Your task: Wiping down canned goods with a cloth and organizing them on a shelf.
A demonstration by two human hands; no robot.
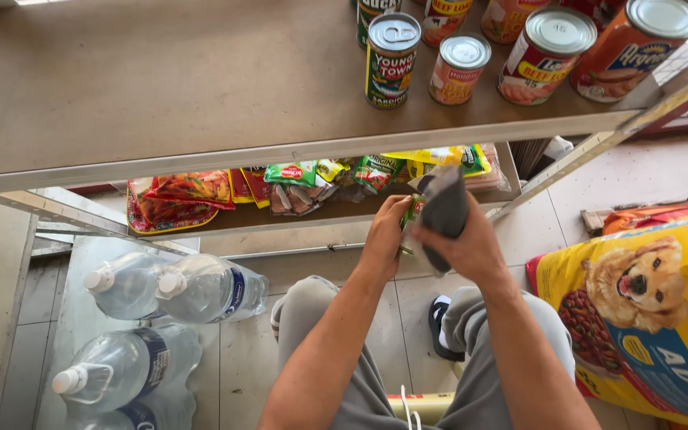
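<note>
Both hands are up at the edge of the lower shelf (312, 216). The right hand (471, 247) is closed around a grey cloth (443, 211), fingers wrapped on it so the cloth bunches up and pokes out above the knuckles. The left hand (385, 235) is just beside it, fingers curled onto a small green packet (412, 219) that sits between the two hands. Most of that packet is hidden, so I can't tell what it is exactly. Cloth and packet are touching or as good as touching, right at the front lip of that shelf.

Behind them the lower shelf is stuffed with snack packets (296, 179), red ones on the left, green and yellow toward the right. The top shelf (161, 87) is a brown board, with cans (392, 60) standing upright at the far right end, mixed green, orange and red labels.

Down on the tiled floor (639, 175): a shrink-wrapped pack of water bottles (153, 318) lies on the left, white caps pointing left. On the right there's a big yellow dog food bag (646, 310) with a dog pictured on it. The person is crouched in grey trousers (360, 398), a black sandal (442, 322) showing between the knees.
</note>
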